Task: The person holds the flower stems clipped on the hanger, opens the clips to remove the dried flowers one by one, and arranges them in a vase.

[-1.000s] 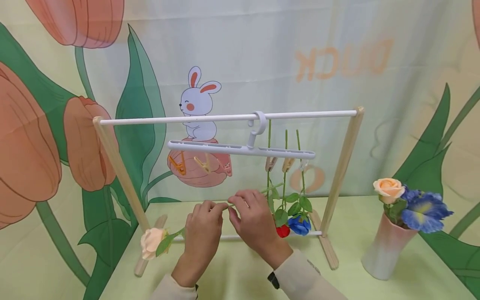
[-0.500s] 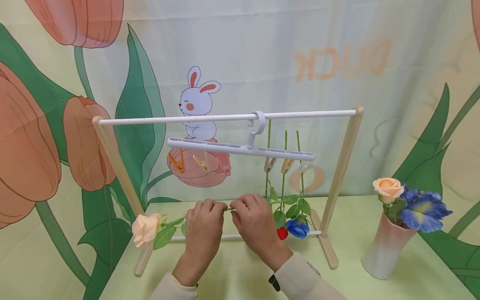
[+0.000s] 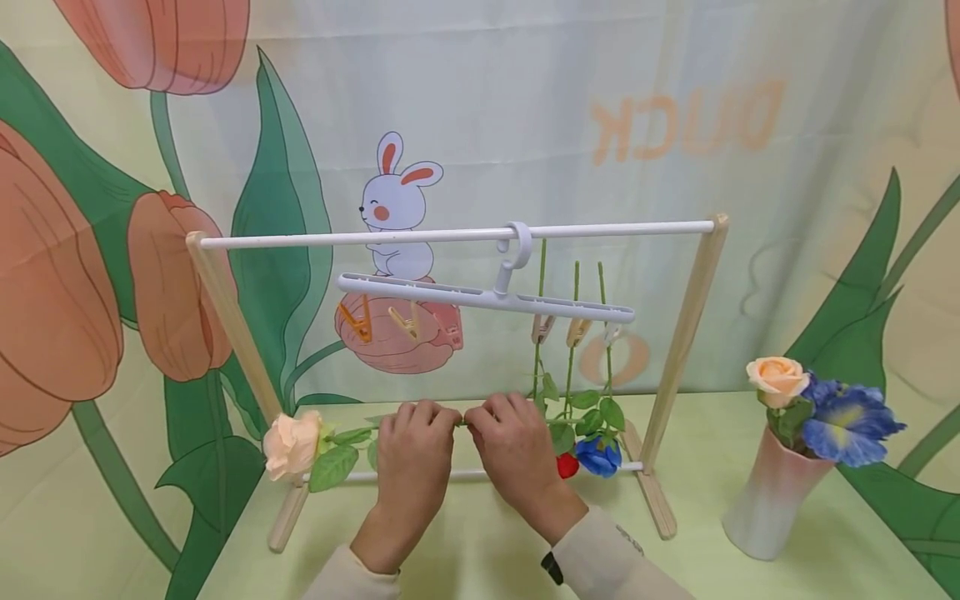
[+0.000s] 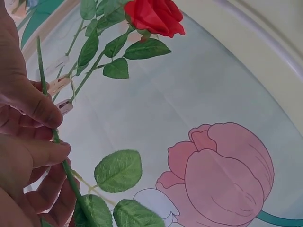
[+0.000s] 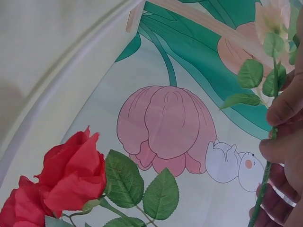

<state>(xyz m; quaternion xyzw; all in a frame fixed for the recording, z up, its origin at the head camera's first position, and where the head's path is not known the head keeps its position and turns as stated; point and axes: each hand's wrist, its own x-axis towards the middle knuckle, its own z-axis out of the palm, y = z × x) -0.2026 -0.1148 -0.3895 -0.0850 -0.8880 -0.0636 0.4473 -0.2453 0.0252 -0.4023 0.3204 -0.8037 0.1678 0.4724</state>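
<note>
Both hands hold one peach rose (image 3: 291,444) by its green stem (image 3: 459,422), which lies level in front of the wooden rack. My left hand (image 3: 438,419) pinches the stem nearer the bloom. My right hand (image 3: 482,418) pinches it just to the right, the two almost touching. In the left wrist view, thumb and fingers (image 4: 40,111) close on the stem (image 4: 66,168). The right wrist view shows fingers (image 5: 284,109) curled on the stem (image 5: 263,182), with the peach rose (image 5: 273,16) beyond. A red rose (image 3: 567,465) and a blue rose (image 3: 600,454) hang head-down behind my right hand.
A white hanger (image 3: 487,298) hangs from the rack's white rail (image 3: 375,239). Three clips on its right hold stems; orange clips (image 3: 356,321) on its left hold nothing. A pink vase (image 3: 772,500) with a peach and a blue flower stands at right. A printed backdrop closes the rear.
The peach rose's head has risen and its stem has swung from slanted to level. Both hands have shifted slightly down and closer together, still holding the stem.
</note>
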